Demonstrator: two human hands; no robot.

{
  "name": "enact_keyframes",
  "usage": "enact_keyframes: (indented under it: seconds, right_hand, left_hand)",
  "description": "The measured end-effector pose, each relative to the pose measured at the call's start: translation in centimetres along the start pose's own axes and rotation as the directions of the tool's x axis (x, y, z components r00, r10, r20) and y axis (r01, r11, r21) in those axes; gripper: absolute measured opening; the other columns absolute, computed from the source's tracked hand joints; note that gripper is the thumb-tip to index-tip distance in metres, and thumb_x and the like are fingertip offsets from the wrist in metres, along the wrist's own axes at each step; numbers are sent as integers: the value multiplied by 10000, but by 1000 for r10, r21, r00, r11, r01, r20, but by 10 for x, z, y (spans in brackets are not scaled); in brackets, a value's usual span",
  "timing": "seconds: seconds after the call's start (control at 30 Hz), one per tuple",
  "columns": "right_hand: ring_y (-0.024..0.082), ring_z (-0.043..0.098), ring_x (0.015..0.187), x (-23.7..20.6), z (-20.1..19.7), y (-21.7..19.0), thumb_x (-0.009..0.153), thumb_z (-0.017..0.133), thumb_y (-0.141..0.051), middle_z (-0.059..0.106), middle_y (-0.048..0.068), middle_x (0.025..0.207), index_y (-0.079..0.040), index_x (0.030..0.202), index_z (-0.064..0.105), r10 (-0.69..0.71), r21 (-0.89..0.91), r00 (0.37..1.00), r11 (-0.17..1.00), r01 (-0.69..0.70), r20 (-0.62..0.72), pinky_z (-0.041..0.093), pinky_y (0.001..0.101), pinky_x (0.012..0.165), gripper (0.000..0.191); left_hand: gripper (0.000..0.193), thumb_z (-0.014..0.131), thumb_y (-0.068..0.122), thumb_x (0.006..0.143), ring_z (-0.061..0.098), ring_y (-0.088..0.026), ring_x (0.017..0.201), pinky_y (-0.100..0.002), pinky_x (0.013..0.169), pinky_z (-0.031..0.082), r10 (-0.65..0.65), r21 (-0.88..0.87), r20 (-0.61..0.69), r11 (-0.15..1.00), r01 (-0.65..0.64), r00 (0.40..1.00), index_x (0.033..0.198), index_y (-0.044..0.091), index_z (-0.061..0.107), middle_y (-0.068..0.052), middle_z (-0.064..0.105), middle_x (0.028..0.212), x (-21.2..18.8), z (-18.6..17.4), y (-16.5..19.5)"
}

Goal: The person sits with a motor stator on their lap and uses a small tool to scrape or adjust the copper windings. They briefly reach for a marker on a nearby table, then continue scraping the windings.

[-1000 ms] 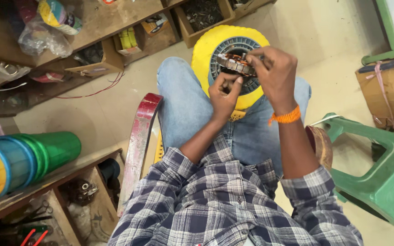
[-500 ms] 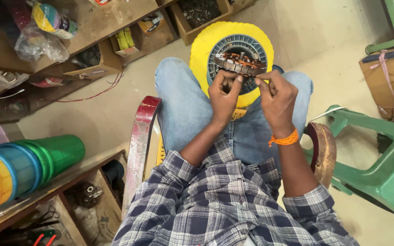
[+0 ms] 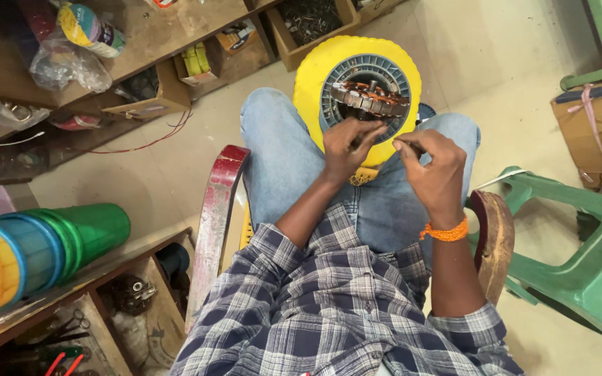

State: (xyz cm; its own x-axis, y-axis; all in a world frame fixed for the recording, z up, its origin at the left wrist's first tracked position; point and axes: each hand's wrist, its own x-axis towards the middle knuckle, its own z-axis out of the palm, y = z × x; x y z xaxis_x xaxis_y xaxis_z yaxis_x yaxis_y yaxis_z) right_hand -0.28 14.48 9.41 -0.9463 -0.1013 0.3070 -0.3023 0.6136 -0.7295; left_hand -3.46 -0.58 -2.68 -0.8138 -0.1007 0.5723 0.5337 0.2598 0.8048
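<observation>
Up beyond the hands, boxes crowd the far shelf: an open brown cardboard box with flaps spread, a smaller carton with yellow packets next to it, a wooden tray of dark bits, and, further to the left, a cylindrical can with a yellow and green label lying on its side above a crumpled clear bag. Off to the right of the grip sits a brown carton tied with pinkish string, near a green plastic stool. Compared with half a second ago, the right hand has drawn back from the winding toward the lap, while the left hand stays at its lower edge. The fan motor, a ring of copper coils in a grey stator set on a round yellow housing, rests on the person's knees just above both hands. Left fingers curl against the stator's near rim, thumb and forefinger closed together there, though what they pinch cannot be made out. Right thumb and forefinger are pressed tip to tip, as on a thin wire too fine to see; an orange band circles that wrist. Both forearms angle inward from checked sleeves.
</observation>
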Motion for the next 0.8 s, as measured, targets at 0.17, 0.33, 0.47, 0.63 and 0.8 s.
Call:
enact_keyframes:
  seconds: [0.17, 0.33, 0.47, 0.63, 0.8]
  right_hand:
    - [199, 521, 613, 18, -4, -4, 881, 841, -16, 595, 132, 762, -4, 950, 759, 16, -101, 999, 995, -11, 44, 403, 337, 596, 108]
    - [99, 585, 708, 60, 18, 15, 969, 795, -20, 674, 77, 864, -11, 1032, 748, -53, 68, 998, 996, 50, 46, 445, 288, 608, 79]
    - [22, 550, 633, 83, 27, 32, 953, 780, -48, 666, -11, 734, 1, 998, 766, 133, 191, 980, 969, -160, 147, 422, 246, 551, 69]
    - [31, 383, 596, 76, 13, 41, 955, 796, -69, 478, -47, 644, 11, 990, 769, 245, 118, 963, 959, -257, 112, 300, 250, 526, 92]
    - [16, 389, 598, 42, 2, 29, 962, 777, -65, 523, -75, 667, -12, 983, 747, 329, 147, 942, 931, -335, 68, 283, 246, 522, 64]
  left_hand:
    - [112, 772, 60, 921, 540, -13, 656, -223, 573, 420, -368, -245, -29, 904, 351, 929, 1014, 14, 730, 12, 688, 794, -13, 7, 3]
    - [78, 762, 93, 960, 431, 15, 597, -200, 546, 324, -520, -441, -16, 770, 461, 854, 982, 23, 733, 88, 533, 665, -11, 10, 6]
    - [78, 760, 94, 953, 449, 0, 567, -206, 530, 341, -613, -491, -23, 695, 525, 790, 924, 32, 722, 82, 551, 649, -3, 10, 7]
    - [85, 746, 76, 969, 430, -1, 573, -210, 529, 314, -640, -613, 53, 585, 531, 767, 918, 45, 686, 84, 538, 658, 0, 9, 1]
    - [67, 739, 71, 992, 398, -6, 603, -224, 542, 295, -596, -466, -20, 715, 520, 803, 965, 56, 680, 86, 505, 677, -3, 12, 6]
